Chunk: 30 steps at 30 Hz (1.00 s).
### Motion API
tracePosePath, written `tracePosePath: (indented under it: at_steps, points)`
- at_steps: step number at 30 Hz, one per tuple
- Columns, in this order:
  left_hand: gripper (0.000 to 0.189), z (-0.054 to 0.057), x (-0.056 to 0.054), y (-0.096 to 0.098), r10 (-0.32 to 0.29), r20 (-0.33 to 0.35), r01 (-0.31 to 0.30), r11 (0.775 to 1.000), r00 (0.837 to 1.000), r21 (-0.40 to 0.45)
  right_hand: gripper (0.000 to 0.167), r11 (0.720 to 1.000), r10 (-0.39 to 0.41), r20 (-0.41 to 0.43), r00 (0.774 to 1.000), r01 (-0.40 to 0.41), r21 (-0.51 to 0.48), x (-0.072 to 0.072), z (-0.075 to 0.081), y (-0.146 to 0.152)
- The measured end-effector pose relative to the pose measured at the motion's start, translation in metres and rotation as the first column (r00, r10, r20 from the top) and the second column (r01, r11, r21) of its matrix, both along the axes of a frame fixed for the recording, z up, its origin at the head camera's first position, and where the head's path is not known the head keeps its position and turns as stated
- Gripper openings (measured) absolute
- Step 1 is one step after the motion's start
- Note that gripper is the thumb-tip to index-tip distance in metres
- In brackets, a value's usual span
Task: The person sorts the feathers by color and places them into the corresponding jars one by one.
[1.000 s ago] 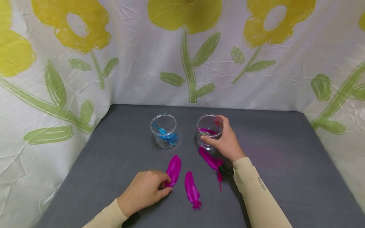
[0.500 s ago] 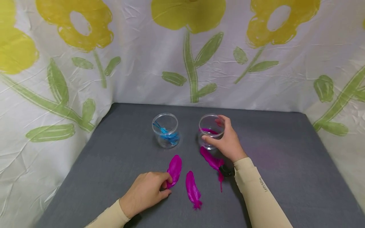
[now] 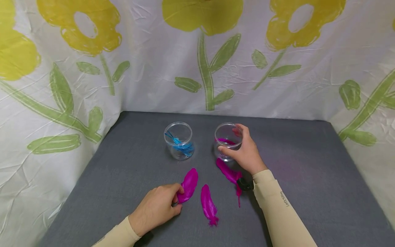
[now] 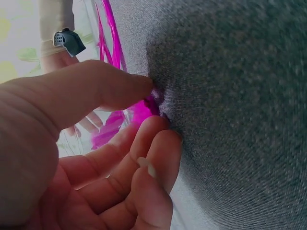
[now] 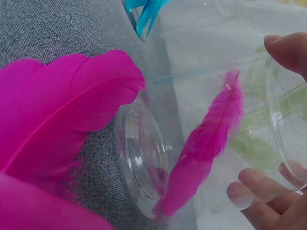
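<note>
My left hand (image 3: 157, 206) is low over the table, thumb and fingers curled about the lower end of a magenta feather (image 3: 189, 185). In the left wrist view, the feather's magenta base (image 4: 143, 111) shows between thumb and fingertips, and its quill end is hidden there. My right hand (image 3: 245, 152) grips a clear jar (image 3: 227, 132) from its right side, thumb in front and fingers behind. Inside that jar a magenta feather (image 5: 204, 146) leans against the wall. A second loose feather (image 3: 208, 206) lies right of my left hand; a third (image 3: 227, 171) lies below the jar, partly under the right wrist.
Left of the gripped jar stands another clear jar (image 3: 178, 128), with blue feathers (image 3: 183, 148) in it. A grey cloth (image 3: 296, 206) covers the table. Behind hangs a white curtain (image 3: 148, 68) with yellow flowers. A black wrist camera (image 3: 245, 184) sits under the right wrist.
The feather at my left hand has turned, its tip swinging slightly right and its base left. The left fingers have drawn a little to the left. My right hand stays on the jar.
</note>
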<state>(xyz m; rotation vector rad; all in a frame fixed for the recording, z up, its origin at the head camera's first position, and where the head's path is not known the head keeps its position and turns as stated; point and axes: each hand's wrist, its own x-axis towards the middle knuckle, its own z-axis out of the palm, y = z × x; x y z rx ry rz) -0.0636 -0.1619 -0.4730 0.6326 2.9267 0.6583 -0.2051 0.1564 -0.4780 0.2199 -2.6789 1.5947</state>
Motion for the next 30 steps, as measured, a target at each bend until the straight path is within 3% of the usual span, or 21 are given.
tracePosePath:
  at_steps: [9, 19, 25, 30]
  points:
    - [0.032, -0.001, -0.001, 0.0, -0.01, -0.022, 0.01, 1.0, 1.0, 0.001, 0.114, 1.0, 0.002, 0.001, 1.0, -0.002, 0.008, 0.0, -0.001, 0.0]
    - [0.024, -0.001, -0.007, -0.001, 0.014, -0.13, -0.01, 1.0, 0.991, 0.029, 0.113, 1.0, -0.008, 0.0, 1.0, 0.008, 0.011, 0.0, 0.0, -0.002]
    - [0.017, 0.006, -0.015, 0.0, 0.067, -0.16, -0.06, 0.997, 0.985, 0.045, 0.113, 1.0, -0.001, 0.005, 1.0, 0.001, -0.002, -0.001, 0.0, -0.003]
    - [0.015, 0.013, -0.023, 0.004, 0.063, -0.238, -0.044, 0.995, 0.969, 0.087, 0.113, 1.0, -0.009, 0.001, 1.0, 0.009, -0.001, 0.0, -0.002, -0.001]
